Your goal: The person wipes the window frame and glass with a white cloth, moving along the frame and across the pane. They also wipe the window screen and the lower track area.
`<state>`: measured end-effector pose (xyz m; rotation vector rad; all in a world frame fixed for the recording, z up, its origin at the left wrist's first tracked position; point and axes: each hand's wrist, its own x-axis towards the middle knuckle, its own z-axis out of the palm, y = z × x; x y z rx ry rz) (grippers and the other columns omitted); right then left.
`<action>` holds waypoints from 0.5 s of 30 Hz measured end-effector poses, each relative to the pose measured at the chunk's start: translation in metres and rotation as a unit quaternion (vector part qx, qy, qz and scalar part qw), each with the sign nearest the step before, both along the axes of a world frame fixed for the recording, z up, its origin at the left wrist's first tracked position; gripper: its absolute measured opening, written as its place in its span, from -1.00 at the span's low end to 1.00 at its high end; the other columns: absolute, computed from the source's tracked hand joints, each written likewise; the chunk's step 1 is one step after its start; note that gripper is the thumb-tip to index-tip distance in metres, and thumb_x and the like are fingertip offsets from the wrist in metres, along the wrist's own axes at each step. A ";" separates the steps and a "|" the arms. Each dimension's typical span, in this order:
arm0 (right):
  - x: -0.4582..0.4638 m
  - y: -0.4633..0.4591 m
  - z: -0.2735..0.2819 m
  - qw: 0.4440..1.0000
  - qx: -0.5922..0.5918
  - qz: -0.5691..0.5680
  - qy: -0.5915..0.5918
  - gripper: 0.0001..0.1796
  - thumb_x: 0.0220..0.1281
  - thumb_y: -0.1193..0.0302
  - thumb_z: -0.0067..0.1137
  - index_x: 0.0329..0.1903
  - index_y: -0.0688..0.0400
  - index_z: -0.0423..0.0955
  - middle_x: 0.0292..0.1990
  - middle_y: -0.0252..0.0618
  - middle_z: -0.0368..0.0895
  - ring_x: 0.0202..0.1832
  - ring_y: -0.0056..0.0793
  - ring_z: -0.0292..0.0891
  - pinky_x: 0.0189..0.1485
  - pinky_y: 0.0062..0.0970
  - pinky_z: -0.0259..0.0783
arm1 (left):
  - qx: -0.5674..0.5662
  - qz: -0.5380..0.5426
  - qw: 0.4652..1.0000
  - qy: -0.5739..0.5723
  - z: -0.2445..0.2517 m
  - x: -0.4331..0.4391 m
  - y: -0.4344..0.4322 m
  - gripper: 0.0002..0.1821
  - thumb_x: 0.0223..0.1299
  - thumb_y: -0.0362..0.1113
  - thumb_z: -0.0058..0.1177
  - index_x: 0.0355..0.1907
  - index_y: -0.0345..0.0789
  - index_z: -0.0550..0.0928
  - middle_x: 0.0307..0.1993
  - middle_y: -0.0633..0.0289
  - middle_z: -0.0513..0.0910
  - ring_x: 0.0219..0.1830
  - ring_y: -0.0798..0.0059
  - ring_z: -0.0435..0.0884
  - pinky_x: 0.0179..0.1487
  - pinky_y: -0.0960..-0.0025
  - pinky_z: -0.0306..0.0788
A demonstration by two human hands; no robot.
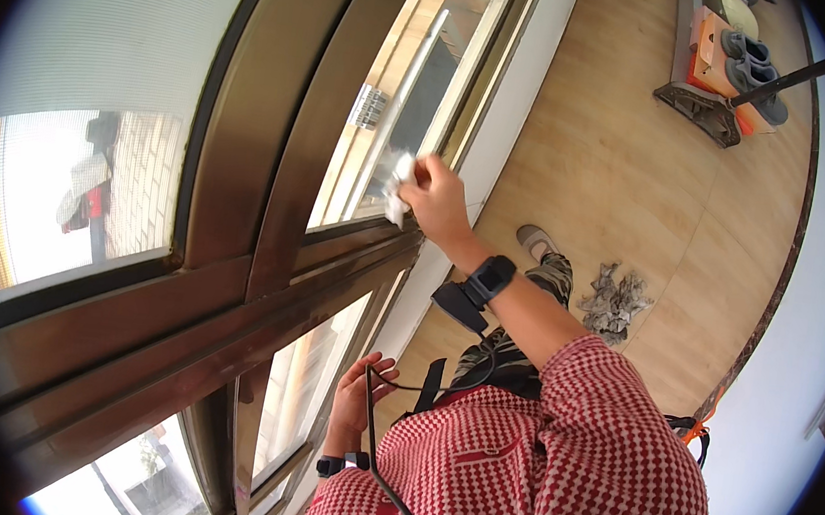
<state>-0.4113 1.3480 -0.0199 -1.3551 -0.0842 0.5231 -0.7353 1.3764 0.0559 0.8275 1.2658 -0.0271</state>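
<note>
My right hand [437, 198] grips a crumpled white wad [397, 188], paper or cloth, blurred at its edges. The wad is at the lower corner of a window pane [418, 100], beside the brown metal window frame [353, 251]. Lower down, my left hand [362, 392] is beside the lower window [309, 382], fingers apart and slightly curled. A black cable [370, 419] crosses in front of that hand and runs to a black device [462, 304] at my right wrist. No held object shows in the left hand.
Crumpled grey paper or cloth [615, 303] lies on the tan tiled floor [605, 142] near my shoe [535, 240]. Farther off, grey shoes [756, 71] rest on an orange shoebox [706, 51] by a dark rack [699, 110]. A white wall [765, 415] borders the floor at right.
</note>
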 end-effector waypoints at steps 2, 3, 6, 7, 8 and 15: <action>0.021 -0.010 0.046 0.990 0.092 0.000 -0.109 -0.69 0.06 0.40 0.29 -0.32 0.29 0.33 -0.50 -0.14 0.46 -0.46 -0.38 0.39 -0.36 -0.39 0.35 | -0.002 -0.009 1.000 0.007 -0.001 -0.002 0.001 -0.63 0.30 -0.39 -0.08 0.15 -0.38 0.46 0.02 0.01 0.61 -0.01 0.18 0.65 0.03 0.21 0.57; 0.030 -0.009 0.066 0.976 0.145 -0.032 -0.160 -0.68 0.04 0.41 0.31 -0.29 0.30 0.35 -0.48 -0.12 0.48 -0.45 -0.39 0.42 -0.34 -0.40 0.36 | -0.001 -0.012 1.000 0.012 -0.003 -0.002 0.001 -0.63 0.30 -0.39 -0.07 0.15 -0.38 0.46 0.02 0.01 0.61 -0.01 0.18 0.65 0.03 0.21 0.57; 0.050 -0.007 0.086 0.973 0.173 -0.028 -0.150 -0.70 0.04 0.48 0.33 -0.28 0.29 0.36 -0.48 -0.25 0.47 -0.44 -0.57 0.39 -0.36 -0.52 0.34 | 0.014 -0.032 0.999 0.024 -0.004 0.000 0.003 -0.62 0.27 -0.32 0.04 0.11 -0.36 0.47 0.02 0.02 0.61 0.02 0.18 0.63 0.08 0.17 0.53; 0.048 -0.002 0.078 0.969 0.209 -0.032 -0.124 -0.72 0.04 0.52 0.34 -0.29 0.26 0.36 -0.51 -0.39 0.43 -0.44 -0.70 0.33 -0.38 -0.60 0.30 | 0.020 -0.034 0.999 0.012 -0.004 0.001 0.003 -0.63 0.26 -0.32 0.05 0.11 -0.37 0.48 0.02 0.02 0.61 0.01 0.18 0.63 0.07 0.17 0.53; 0.045 -0.006 0.062 0.984 0.159 -0.030 -0.070 -0.75 0.06 0.53 0.30 -0.29 0.26 0.38 -0.49 -0.39 0.45 -0.43 -0.71 0.35 -0.37 -0.60 0.32 | 0.022 -0.029 0.999 0.024 -0.004 0.004 0.004 -0.62 0.27 -0.31 0.05 0.11 -0.37 0.48 0.01 0.00 0.61 -0.01 0.18 0.64 0.07 0.17 0.54; -0.016 -0.003 -0.076 0.999 -0.029 0.014 -0.018 -0.83 0.10 0.48 0.20 -0.42 0.26 0.38 -0.57 -0.28 0.43 -0.48 -0.60 0.37 -0.41 -0.51 0.32 | -0.016 -0.018 1.000 0.016 -0.007 0.006 0.004 -0.66 0.33 -0.40 -0.06 0.14 -0.40 0.46 0.01 -0.01 0.61 -0.01 0.20 0.65 0.02 0.22 0.57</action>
